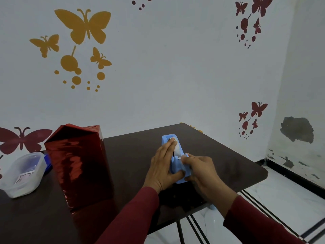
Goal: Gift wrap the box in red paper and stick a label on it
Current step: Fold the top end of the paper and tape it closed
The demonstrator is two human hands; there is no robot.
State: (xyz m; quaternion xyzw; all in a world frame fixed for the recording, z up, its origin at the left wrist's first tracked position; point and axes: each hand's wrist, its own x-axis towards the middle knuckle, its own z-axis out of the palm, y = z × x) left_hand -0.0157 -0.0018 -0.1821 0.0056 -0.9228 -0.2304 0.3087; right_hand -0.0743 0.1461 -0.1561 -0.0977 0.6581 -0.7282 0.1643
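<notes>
Right hand [202, 170]: thumb and forefinger are pinching at the cutter end of the blue tape dispenser [176, 161], apparently on the free tape end; the tape itself is too small to make out. Remaining fingers are curling under the dispenser's near side.

Left hand [162, 166]: fingers are lying fairly straight along the dispenser's left flank and over the roll, thumb wrapping the near end, steadying it against the pull.

Dispenser is sitting on the dark table [219, 155], long axis running away from the person, cutter end nearer.

Wrapped box [79, 164] is standing upright, well to the left of both hands, nobody touching it. Long axis vertical; top flaps are folding into a peak at the far upper edge. Red paper is glossy foil, so I'm judging it slippery and quick to crease or dent; the box is probably light and, standing this tall, easy to tip. Best taken by two opposite side faces, mid-height, palms flat rather than fingertips.

Clear plastic tub [22, 175] is sitting further left; contents unclear, possibly labels.
</notes>
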